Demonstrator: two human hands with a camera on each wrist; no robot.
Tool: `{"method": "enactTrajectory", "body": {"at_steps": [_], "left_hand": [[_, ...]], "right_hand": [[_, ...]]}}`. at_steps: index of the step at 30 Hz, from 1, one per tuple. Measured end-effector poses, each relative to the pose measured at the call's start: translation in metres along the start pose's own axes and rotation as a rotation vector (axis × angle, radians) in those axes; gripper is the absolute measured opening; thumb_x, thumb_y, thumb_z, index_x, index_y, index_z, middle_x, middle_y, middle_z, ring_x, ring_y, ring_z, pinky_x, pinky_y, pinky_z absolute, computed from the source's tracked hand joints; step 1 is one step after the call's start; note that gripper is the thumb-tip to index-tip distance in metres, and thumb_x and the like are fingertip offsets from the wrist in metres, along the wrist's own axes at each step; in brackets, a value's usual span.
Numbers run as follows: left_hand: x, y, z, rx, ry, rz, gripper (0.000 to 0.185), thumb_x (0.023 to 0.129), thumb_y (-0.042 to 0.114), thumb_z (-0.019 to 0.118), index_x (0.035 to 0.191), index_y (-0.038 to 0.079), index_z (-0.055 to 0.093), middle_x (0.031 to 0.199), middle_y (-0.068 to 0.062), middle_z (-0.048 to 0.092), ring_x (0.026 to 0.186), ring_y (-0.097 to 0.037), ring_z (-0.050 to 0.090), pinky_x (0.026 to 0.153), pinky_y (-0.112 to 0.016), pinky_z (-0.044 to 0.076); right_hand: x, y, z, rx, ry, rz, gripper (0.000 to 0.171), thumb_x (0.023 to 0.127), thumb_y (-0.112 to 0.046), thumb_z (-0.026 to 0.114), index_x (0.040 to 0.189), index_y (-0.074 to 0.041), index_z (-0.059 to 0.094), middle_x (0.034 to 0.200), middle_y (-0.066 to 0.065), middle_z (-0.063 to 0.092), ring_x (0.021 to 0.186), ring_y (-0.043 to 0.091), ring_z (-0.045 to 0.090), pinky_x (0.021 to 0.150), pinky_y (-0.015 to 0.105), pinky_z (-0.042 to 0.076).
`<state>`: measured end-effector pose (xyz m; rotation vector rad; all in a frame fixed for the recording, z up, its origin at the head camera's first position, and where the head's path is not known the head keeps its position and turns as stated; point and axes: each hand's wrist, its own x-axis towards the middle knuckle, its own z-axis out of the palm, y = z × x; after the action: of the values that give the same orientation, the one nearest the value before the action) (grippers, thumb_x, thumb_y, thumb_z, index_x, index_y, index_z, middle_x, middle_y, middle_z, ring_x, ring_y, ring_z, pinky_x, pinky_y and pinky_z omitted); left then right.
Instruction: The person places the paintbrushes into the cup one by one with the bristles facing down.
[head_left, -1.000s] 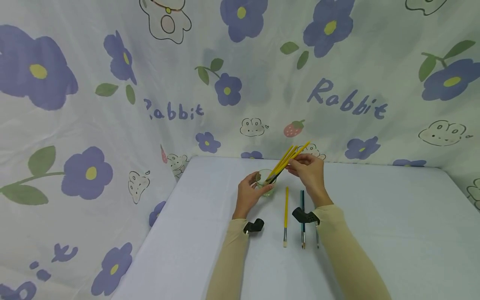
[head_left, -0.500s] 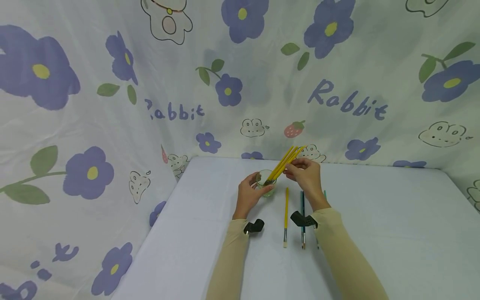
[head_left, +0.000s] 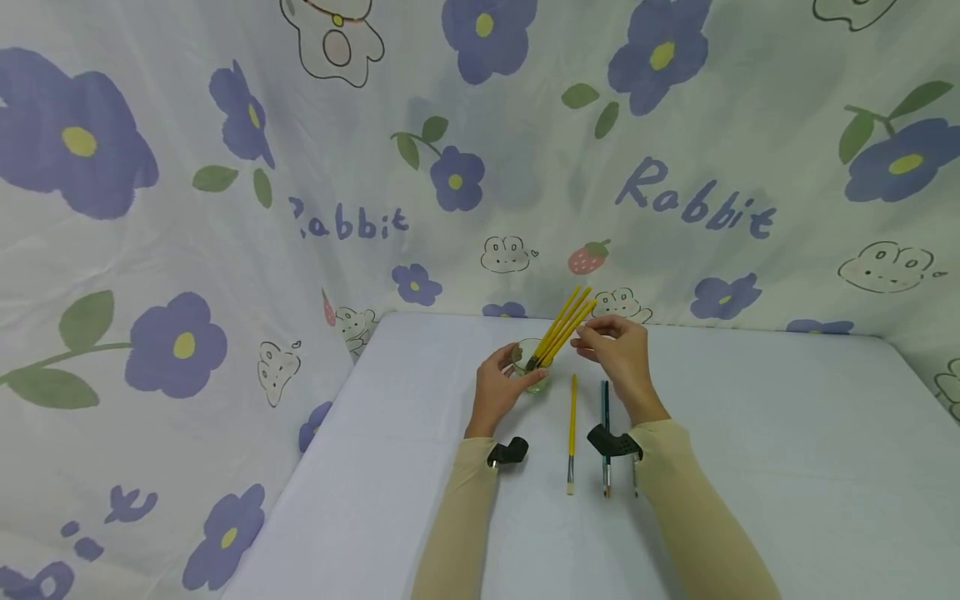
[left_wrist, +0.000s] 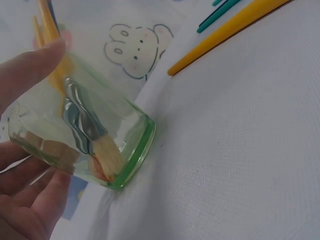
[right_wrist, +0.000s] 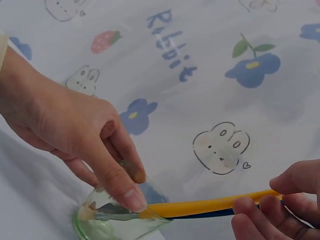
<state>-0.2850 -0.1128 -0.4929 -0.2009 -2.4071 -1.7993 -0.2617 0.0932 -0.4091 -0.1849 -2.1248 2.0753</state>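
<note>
The left hand (head_left: 498, 385) curls round a green-tinted glass (head_left: 533, 367) near the worktop's (head_left: 750, 433) far edge, gripping its wall. The right hand (head_left: 618, 350) pinches the upper ends of yellow brushes (head_left: 562, 327) standing bristles-down in the glass and leaning right. To seat them well, the glass should be kept steady and the handles let go gently. More brushes (head_left: 572, 433) lie flat nearer the person.

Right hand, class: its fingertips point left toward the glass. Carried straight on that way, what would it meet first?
Probably the yellow brush handles just ahead of the right hand, then the glass gripped by the left hand; depth is unclear.
</note>
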Motion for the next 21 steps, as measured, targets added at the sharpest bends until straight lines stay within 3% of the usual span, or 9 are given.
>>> {"method": "enactTrajectory", "body": {"at_steps": [11,21], "left_hand": [[-0.001,0.0,-0.001,0.011,-0.006,-0.01,0.08,0.079,0.033,0.091,0.145,0.002,0.057,0.145,-0.018,0.062,0.136,-0.035,0.06,0.115,-0.044,0.051],[0.001,0.0,0.0,0.0,-0.015,-0.023,0.083,0.078,0.032,0.092,0.148,0.007,0.055,0.146,-0.016,0.06,0.138,-0.033,0.058,0.116,-0.043,0.051]], "right_hand": [[-0.009,-0.006,-0.034,-0.061,0.014,-0.018,0.032,0.098,-0.021,0.072,0.118,0.003,0.066,0.099,0.0,0.072,0.081,0.002,0.075,0.079,0.021,0.064],[-0.015,0.004,-0.067,-0.149,-0.002,-0.015,0.034,0.099,-0.022,0.071,0.121,0.003,0.065,0.091,-0.011,0.071,0.08,0.0,0.074,0.077,0.02,0.065]]}}
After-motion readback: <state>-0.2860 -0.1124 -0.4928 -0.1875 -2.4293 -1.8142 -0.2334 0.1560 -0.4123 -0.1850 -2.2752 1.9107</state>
